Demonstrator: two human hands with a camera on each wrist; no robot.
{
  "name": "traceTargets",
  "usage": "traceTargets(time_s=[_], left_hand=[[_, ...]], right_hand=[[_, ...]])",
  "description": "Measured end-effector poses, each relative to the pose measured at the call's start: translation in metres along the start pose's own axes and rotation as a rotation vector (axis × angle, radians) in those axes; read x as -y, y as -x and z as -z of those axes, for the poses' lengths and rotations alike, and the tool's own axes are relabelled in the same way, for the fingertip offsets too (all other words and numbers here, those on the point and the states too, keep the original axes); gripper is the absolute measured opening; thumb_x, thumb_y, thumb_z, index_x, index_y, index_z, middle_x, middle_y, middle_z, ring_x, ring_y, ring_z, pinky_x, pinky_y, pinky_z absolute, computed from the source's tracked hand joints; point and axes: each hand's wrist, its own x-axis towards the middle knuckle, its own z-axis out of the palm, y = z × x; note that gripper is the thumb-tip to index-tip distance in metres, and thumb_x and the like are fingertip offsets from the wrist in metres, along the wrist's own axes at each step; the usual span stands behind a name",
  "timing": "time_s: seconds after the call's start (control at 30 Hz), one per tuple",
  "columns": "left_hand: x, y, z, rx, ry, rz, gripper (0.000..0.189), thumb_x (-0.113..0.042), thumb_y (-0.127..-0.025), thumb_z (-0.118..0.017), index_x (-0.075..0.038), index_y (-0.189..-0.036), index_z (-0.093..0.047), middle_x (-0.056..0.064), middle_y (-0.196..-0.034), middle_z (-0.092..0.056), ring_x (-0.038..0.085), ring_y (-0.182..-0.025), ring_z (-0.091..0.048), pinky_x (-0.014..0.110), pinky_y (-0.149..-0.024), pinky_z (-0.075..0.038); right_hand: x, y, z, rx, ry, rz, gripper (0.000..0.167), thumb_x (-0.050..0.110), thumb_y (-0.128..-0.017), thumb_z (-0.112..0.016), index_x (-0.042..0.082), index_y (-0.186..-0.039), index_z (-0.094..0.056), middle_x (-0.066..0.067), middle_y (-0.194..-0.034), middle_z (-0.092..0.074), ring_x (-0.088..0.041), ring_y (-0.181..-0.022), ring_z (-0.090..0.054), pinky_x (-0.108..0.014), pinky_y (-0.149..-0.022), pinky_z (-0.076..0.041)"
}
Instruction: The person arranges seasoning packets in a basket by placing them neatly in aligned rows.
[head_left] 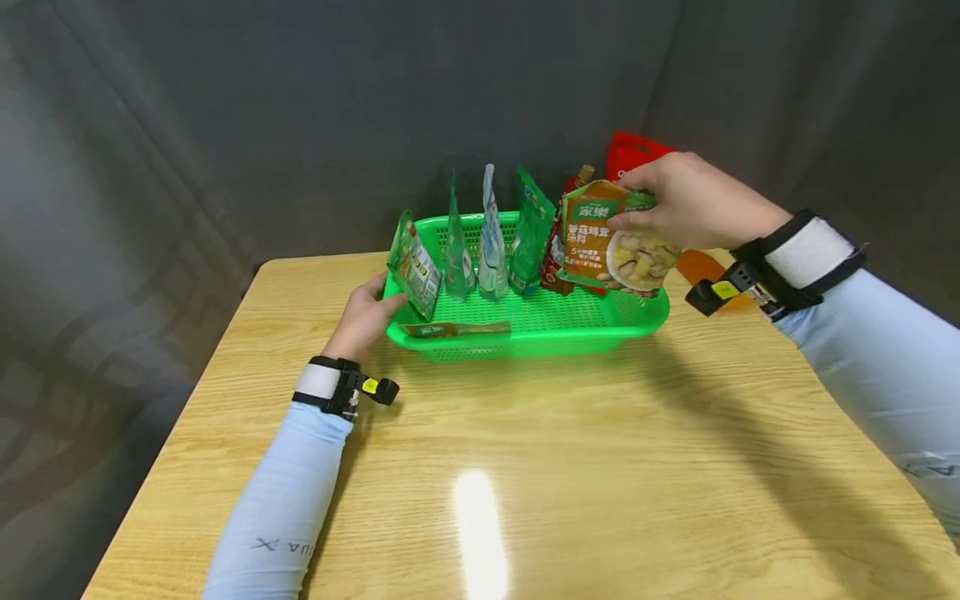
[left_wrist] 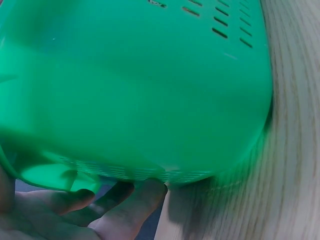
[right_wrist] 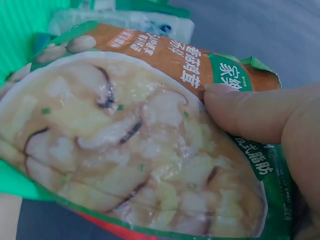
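My right hand point(head_left: 690, 200) pinches an orange-and-green soup mix packet point(head_left: 588, 242) by its upper edge, thumb across the front. The packet hangs over the right end of a green plastic basket point(head_left: 577, 335); its printed bowl of soup fills much of the right wrist view. At the basket's left end, my left hand point(head_left: 362, 317) grips the rim, thumb on top. Its fingers point(left_wrist: 132, 207) come round the basket wall in the left wrist view. Beside that hand, a green packet point(head_left: 417, 271) leans inside the basket.
Several pouches stand upright in the basket, among them a clear-and-white pouch point(head_left: 491, 250), a green pouch point(head_left: 531, 233) and a dark red spouted pouch point(head_left: 555, 254). A flat packet point(head_left: 453, 328) lies along the front wall. Behind my right hand are a red bag point(head_left: 633, 152) and an orange item point(head_left: 699, 267).
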Motion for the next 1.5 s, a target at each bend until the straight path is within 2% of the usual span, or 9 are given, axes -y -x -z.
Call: traceTargets(time_s=[0.17,0.4,0.6,0.9,1.13,1.27,1.43,1.5], left_hand=[[-0.002,0.0,-0.003,0.0,0.003,0.003,0.061,-0.014,-0.103,-0.051,-0.001,-0.156,-0.025,0.018,-0.151,-0.038,0.027,-0.129,-0.044,0.042,-0.108,-0.035],[-0.003,0.0,-0.005,0.003,0.0,-0.01,0.061,-0.013,-0.102,-0.052,0.0,-0.156,-0.024,0.017,-0.153,-0.037,0.026,-0.133,-0.041,0.041,-0.11,-0.033],[-0.002,-0.001,-0.005,0.003,0.008,-0.004,0.061,-0.013,-0.102,-0.052,0.0,-0.156,-0.024,0.018,-0.151,-0.038,0.026,-0.129,-0.044,0.041,-0.108,-0.036],[-0.004,-0.001,-0.007,0.019,0.031,-0.008,0.061,-0.012,-0.102,-0.051,-0.001,-0.156,-0.023,0.018,-0.152,-0.037,0.028,-0.129,-0.044,0.041,-0.109,-0.035],[-0.005,0.0,-0.009,0.009,0.024,-0.032,0.061,-0.011,-0.101,-0.051,0.003,-0.155,-0.024,0.022,-0.148,-0.041,0.026,-0.121,-0.05,0.045,-0.105,-0.039],[-0.005,-0.001,-0.009,0.02,0.048,-0.026,0.062,-0.01,-0.102,-0.051,0.001,-0.156,-0.022,0.02,-0.149,-0.039,0.028,-0.123,-0.048,0.047,-0.106,-0.038],[-0.004,-0.001,-0.009,0.019,0.042,-0.016,0.062,-0.011,-0.102,-0.051,0.0,-0.156,-0.021,0.018,-0.152,-0.037,0.026,-0.128,-0.045,0.041,-0.108,-0.036],[-0.004,-0.001,-0.009,0.017,0.041,-0.013,0.062,-0.011,-0.102,-0.051,-0.001,-0.156,-0.021,0.018,-0.152,-0.036,0.025,-0.13,-0.044,0.039,-0.108,-0.035]], right_hand=[[0.006,-0.005,-0.014,0.031,-0.03,0.051,0.015,0.018,-0.088,-0.077,0.01,-0.086,-0.065,-0.001,-0.059,-0.042,-0.017,-0.053,-0.043,-0.028,-0.052,-0.034],[0.012,-0.011,-0.031,0.046,-0.063,0.075,0.022,0.015,-0.086,-0.079,0.011,-0.078,-0.059,0.001,-0.059,-0.037,-0.015,-0.052,-0.039,-0.028,-0.054,-0.033],[0.017,-0.013,-0.045,0.086,-0.098,0.088,0.012,0.016,-0.088,-0.077,0.011,-0.088,-0.066,0.003,-0.061,-0.048,-0.012,-0.05,-0.04,-0.028,-0.054,-0.035],[0.022,-0.01,-0.067,0.149,-0.141,0.09,0.014,0.013,-0.09,-0.075,0.012,-0.086,-0.061,0.002,-0.062,-0.047,-0.011,-0.048,-0.039,-0.027,-0.053,-0.035],[0.023,-0.005,-0.076,0.182,-0.136,0.096,0.009,0.014,-0.09,-0.075,0.012,-0.094,-0.067,0.004,-0.063,-0.051,-0.01,-0.05,-0.041,-0.029,-0.056,-0.038],[0.024,-0.002,-0.08,0.179,-0.136,0.108,0.009,0.014,-0.09,-0.075,0.013,-0.096,-0.068,0.005,-0.064,-0.052,-0.009,-0.049,-0.041,-0.028,-0.054,-0.036],[0.025,0.001,-0.085,0.19,-0.122,0.11,0.015,0.013,-0.089,-0.075,0.012,-0.104,-0.07,0.006,-0.075,-0.062,-0.009,-0.05,-0.043,-0.028,-0.054,-0.036],[0.025,0.003,-0.086,0.201,-0.126,0.112,0.014,0.013,-0.089,-0.075,0.012,-0.103,-0.07,0.005,-0.077,-0.063,-0.009,-0.051,-0.042,-0.028,-0.054,-0.035]])
